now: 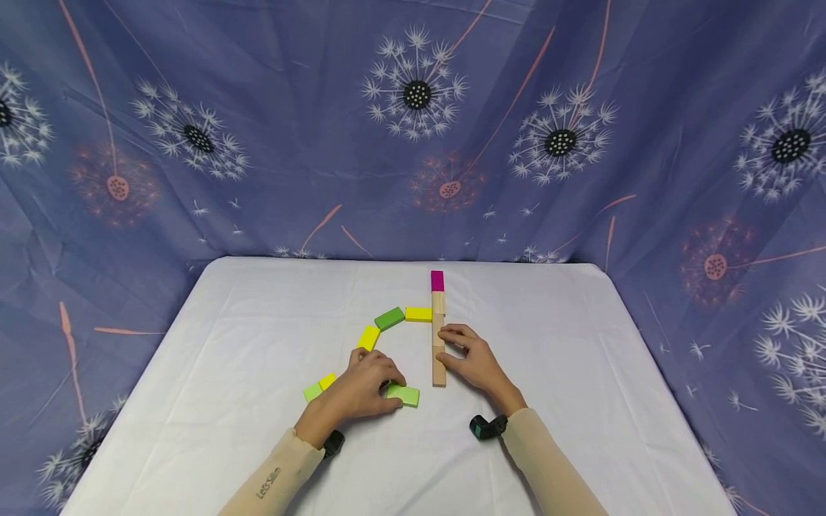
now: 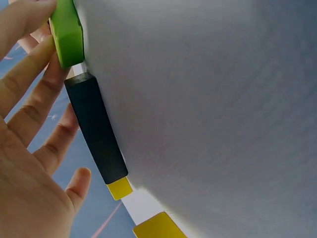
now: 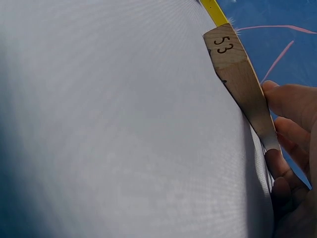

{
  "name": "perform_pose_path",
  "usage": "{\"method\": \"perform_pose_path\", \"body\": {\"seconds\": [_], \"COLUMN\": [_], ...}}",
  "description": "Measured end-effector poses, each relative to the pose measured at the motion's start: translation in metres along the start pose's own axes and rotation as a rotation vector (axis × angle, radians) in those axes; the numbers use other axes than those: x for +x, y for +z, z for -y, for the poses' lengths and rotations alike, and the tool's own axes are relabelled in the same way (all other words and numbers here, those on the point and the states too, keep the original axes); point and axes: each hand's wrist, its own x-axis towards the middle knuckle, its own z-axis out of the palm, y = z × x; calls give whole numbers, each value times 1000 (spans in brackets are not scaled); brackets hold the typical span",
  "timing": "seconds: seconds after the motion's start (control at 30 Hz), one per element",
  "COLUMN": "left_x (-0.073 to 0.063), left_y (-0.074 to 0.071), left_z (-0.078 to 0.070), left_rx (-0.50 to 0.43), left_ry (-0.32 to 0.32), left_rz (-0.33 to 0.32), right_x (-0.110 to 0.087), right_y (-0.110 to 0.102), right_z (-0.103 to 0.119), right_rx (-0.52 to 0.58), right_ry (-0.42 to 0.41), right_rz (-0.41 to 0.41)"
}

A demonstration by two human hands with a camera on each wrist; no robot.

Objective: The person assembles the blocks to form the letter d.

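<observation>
My left hand (image 1: 364,387) pinches a light green block (image 1: 404,395) at its left end, low over the white cloth; the left wrist view shows that block (image 2: 68,37) against thumb and fingers. Behind this hand an arc of blocks is partly hidden, including a dark block (image 2: 96,129). My right hand (image 1: 476,360) touches the right side of a straight column of plain wooden blocks (image 1: 439,367) with its fingertips and thumb. In the right wrist view, a wooden block end (image 3: 225,47) bears the number 53.
Yellow (image 1: 419,314), green (image 1: 390,318) and another yellow block (image 1: 369,337) curve left from the column. A smaller yellow (image 1: 328,380) and a light green block (image 1: 312,392) lie at the lower left. A magenta block (image 1: 437,280) tops the column. A patterned curtain (image 1: 310,129) hangs behind the table.
</observation>
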Motion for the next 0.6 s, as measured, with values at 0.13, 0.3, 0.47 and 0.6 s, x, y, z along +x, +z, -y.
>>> {"method": "perform_pose_path", "body": {"seconds": [0.13, 0.3, 0.47, 0.6], "left_x": [0, 0, -1, -1], "left_y": [0, 0, 0, -1], "left_z": [0, 1, 1, 1], "left_rx": [2, 13, 17, 15], "left_ry": [-5, -5, 0, -2], "left_rz": [-11, -15, -11, -12], "right_x": [0, -1, -1, -1], "right_y": [0, 0, 0, 0], "right_z": [1, 2, 2, 2], "right_rx": [0, 1, -4, -2], "right_ry": [1, 8, 8, 12], "right_rz": [0, -4, -6, -8]}}
